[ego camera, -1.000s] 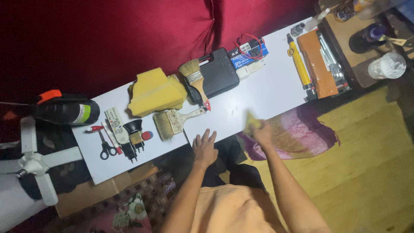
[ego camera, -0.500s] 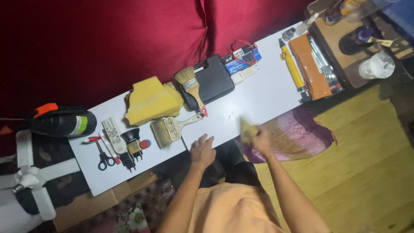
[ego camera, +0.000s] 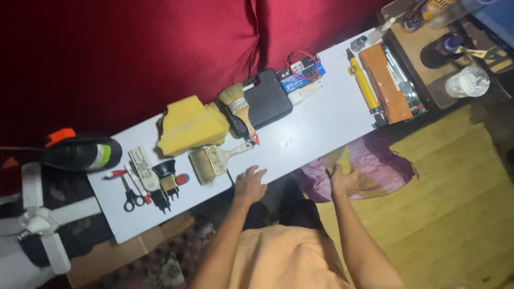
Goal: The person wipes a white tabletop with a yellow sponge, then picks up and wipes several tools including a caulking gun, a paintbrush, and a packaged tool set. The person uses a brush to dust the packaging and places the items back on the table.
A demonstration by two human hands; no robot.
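My left hand (ego camera: 249,184) lies flat on the near edge of the white tabletop (ego camera: 316,131), fingers spread, holding nothing. Just beside it, to the left, a wide brush (ego camera: 214,159) lies flat: pale matted bristles, light wooden handle. My right hand (ego camera: 344,179) is closed around a yellow cloth (ego camera: 340,160) (soft, crumpled), held at the tabletop's near edge, over a heap of purple fabric (ego camera: 375,166) on the wooden floor (ego camera: 455,214).

Further up the tabletop: a second brush (ego camera: 239,109) with a red-tipped handle rests partly on a black moulded case (ego camera: 265,101), hard plastic, rectangular. Left of these sits a yellow sponge block (ego camera: 190,126), thick, with blunt corners. At the far left lie scissors (ego camera: 128,195) with black handles and a pale remote (ego camera: 142,163), long and flat. At the right end, a yellow tool (ego camera: 364,88) lies alongside an orange case (ego camera: 385,83). Red cushions (ego camera: 160,53), smooth and satiny, back the tabletop.
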